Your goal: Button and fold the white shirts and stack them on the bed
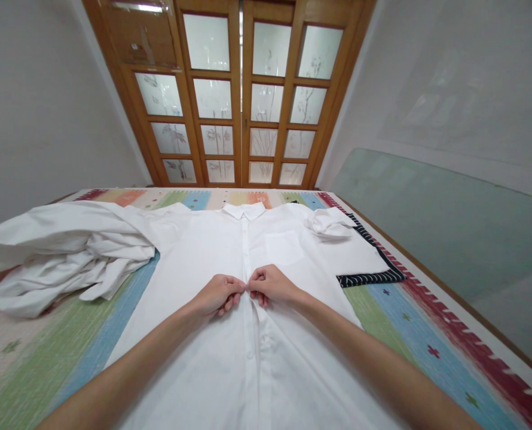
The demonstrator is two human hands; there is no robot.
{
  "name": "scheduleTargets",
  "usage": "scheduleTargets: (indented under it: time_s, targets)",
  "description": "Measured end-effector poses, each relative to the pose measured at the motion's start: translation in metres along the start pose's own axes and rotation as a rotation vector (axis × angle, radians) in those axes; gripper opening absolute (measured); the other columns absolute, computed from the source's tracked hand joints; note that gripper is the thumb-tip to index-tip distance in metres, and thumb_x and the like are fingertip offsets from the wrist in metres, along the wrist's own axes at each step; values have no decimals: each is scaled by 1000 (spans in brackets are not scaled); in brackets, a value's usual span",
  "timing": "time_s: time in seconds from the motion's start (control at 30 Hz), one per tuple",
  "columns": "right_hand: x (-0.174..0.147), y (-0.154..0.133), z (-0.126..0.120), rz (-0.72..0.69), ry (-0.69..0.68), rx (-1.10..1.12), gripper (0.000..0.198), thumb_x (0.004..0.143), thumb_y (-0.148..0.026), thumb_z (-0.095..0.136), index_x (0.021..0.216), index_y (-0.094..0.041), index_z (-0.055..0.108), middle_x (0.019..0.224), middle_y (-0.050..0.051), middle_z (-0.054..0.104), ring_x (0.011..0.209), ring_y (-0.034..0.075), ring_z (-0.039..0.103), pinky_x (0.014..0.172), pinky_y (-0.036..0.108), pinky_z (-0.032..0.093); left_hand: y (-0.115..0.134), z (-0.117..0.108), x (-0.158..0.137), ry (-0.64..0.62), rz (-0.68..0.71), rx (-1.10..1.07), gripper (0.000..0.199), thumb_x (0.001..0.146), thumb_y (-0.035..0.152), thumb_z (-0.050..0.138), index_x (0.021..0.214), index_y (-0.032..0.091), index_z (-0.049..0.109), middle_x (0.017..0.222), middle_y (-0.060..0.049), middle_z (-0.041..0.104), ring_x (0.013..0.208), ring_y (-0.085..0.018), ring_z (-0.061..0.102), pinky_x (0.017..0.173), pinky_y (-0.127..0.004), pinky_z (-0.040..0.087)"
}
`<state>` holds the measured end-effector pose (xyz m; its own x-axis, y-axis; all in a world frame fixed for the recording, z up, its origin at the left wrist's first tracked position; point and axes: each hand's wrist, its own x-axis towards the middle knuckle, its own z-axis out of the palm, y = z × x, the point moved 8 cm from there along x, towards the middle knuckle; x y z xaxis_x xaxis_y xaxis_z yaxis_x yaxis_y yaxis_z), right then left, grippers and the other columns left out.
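A white button-up shirt lies spread front side up, its collar pointing away from me. Above my hands the front edges meet; below them the placket parts in a narrow gap, where a small button shows. My left hand pinches the front edge from the left. From the other side, my right hand pinches the same spot, and the fingertips of both hands nearly touch. Whatever lies between the fingertips is too small to see. A chest pocket sits beyond my right hand.
Crumpled white cloth is heaped at the left. A black cloth with white stripes shows under the sleeve at the right. Beneath everything is a colourful striped sheet. A pale green board leans along the right wall; wooden glazed doors stand behind.
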<state>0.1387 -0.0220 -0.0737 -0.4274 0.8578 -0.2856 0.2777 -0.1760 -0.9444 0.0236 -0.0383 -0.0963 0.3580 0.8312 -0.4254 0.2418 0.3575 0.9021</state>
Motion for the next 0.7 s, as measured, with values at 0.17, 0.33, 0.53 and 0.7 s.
scheduleTargets:
  time_s: [0.17,0.33,0.53,0.7]
  targets:
    - [0,-5,1,-18,-24,-39,13,73,-19,56,61,-15,59,53,-3,63,36,7,51,35,16,38,3,3,-1,-22,12,-38,32,70,47,62,63,17,52,41,8,44,29,-3,28,31,-19,17]
    - [0,-4,1,7,-39,-28,11,72,-17,53,63,-15,59,54,-3,63,37,7,51,36,16,38,5,3,-3,-17,4,-28,33,70,46,62,59,18,50,38,8,41,29,-4,28,31,-19,18]
    - [-2,-5,-1,-29,-36,-40,5,71,-19,60,68,-16,58,55,-3,63,41,8,54,38,16,42,5,3,-4,-23,6,-46,31,71,45,61,59,19,48,40,8,41,30,-4,29,32,-19,20]
    - [1,-2,-5,-60,-25,-71,6,68,-19,64,71,-16,60,53,-4,62,41,9,55,38,17,43,4,3,-4,-19,6,-41,33,71,47,62,60,19,48,40,8,41,30,-4,29,32,-19,20]
